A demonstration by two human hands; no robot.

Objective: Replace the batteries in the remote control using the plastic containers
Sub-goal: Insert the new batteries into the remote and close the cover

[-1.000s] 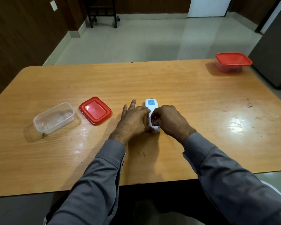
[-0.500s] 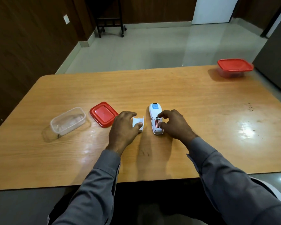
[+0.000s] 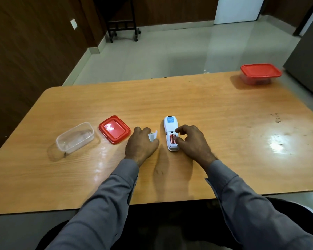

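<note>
A white remote control (image 3: pixel 170 125) lies face down on the wooden table (image 3: pixel 206 109), its battery bay uncovered with red batteries (image 3: pixel 172 138) showing inside. My left hand (image 3: pixel 141 145) holds the white battery cover (image 3: pixel 152 136) just left of the remote. My right hand (image 3: pixel 192 141) is at the bay, thumb and fingertips on the batteries. An open clear plastic container (image 3: pixel 75 137) sits to the left with its red lid (image 3: pixel 114 129) lying beside it. A second container with a red lid on it (image 3: pixel 260 73) stands at the far right corner.
Grey sleeves cover both forearms. A dark cart on wheels (image 3: pixel 122 18) stands on the tiled floor beyond the table. A grey cabinet (image 3: pixel 307 65) is close to the table's far right corner. Scuff marks (image 3: pixel 276 119) dot the right side of the table.
The cover came off the remote and my left hand carried it a little to the left. My right hand stayed at the uncovered bay and its fingers moved onto the batteries.
</note>
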